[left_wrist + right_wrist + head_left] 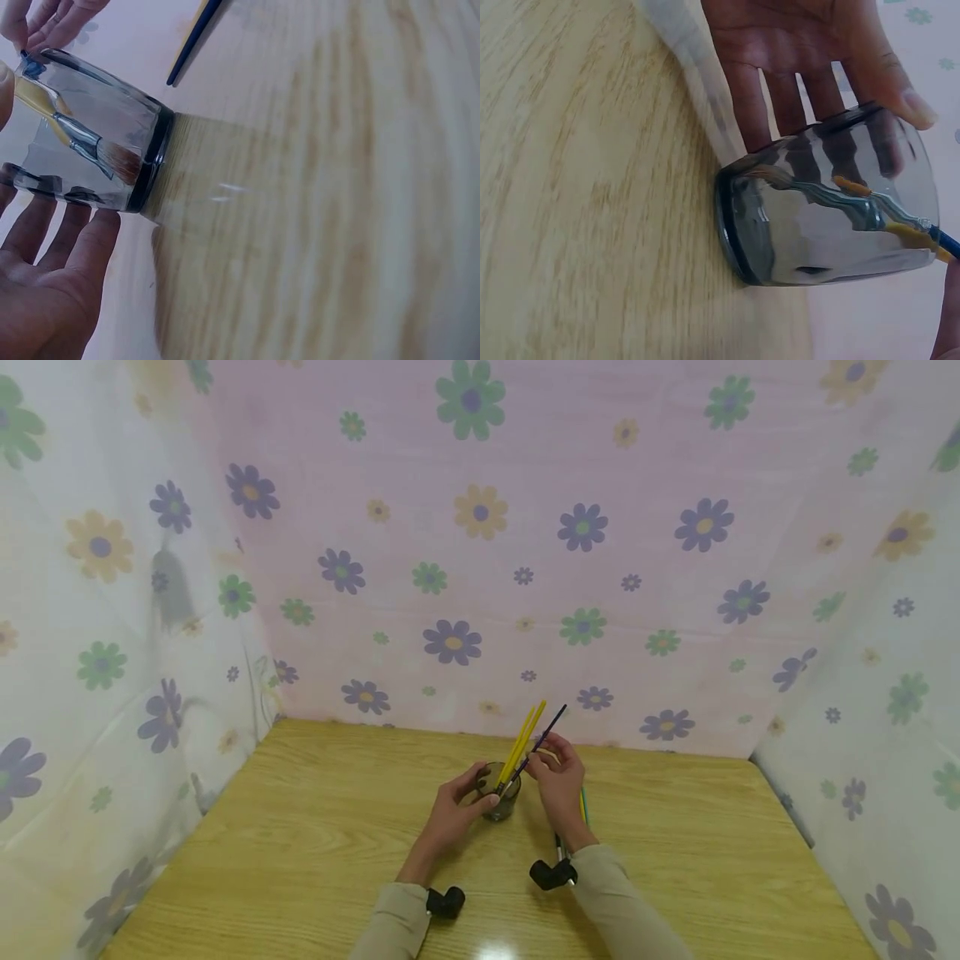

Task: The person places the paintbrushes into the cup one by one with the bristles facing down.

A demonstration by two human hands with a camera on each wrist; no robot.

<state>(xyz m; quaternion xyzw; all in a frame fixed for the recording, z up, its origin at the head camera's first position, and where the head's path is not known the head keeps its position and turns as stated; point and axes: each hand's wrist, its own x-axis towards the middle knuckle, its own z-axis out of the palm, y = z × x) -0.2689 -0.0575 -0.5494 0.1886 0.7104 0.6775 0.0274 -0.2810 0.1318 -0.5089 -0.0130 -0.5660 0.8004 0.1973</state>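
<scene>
My left hand (448,817) holds a smoky, clear glass (498,812) standing on the table, its fingers along one side and the thumb near the rim. Inside lean yellow paintbrushes (525,739), bristles down; the left wrist view shows the brown bristles (120,160) near the bottom. Between thumb and fingers, my right hand (561,783) pinches a thin, dark blue-purple paintbrush (552,724). In the right wrist view, that brush's small orange tip (851,185) is inside the glass, above the larger bristles.
More paintbrushes (584,806), yellow, green and dark, lie on the wooden table (315,827) right of the glass, partly hidden under my right hand and wrist. A flower-patterned cloth (480,577) hangs behind the table and along both sides.
</scene>
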